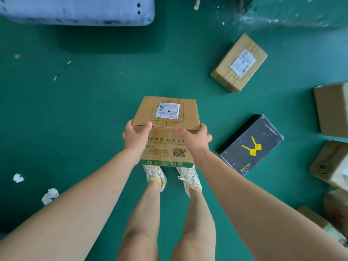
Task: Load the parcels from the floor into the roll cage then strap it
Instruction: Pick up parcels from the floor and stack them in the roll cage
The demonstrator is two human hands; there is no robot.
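Parcel (165, 113), a brown carton, is held off the floor (94, 102) in front of the person, above a pair of pale shoes (155, 174) whose toes it hides. It is tipped so that two faces show: the near side, with green print and a QR code, faces the camera, and the taped top, with a white label, slopes away behind it. Its long axis runs left to right across the body, and the label reads upright from the person's side. Left hand (134, 137) grips the near left top corner, thumb laid on the top edge and fingers curled round the left side. Right hand (195, 139) grips the near right top corner the same way, thumb along the front edge, fingers round the right side. Paper scraps (49, 195) lie on the floor to the left. Right of the parcel, apart from it, a black box (250, 146) with a yellow mark lies flat, its long axis running from near left to far right. More cartons (331, 108) crowd the right edge, partly cut off. Further off, a brown box (239, 63) with a white label lies flat on the same slant. At the far left a pale blue slab (75, 10) fills the corner
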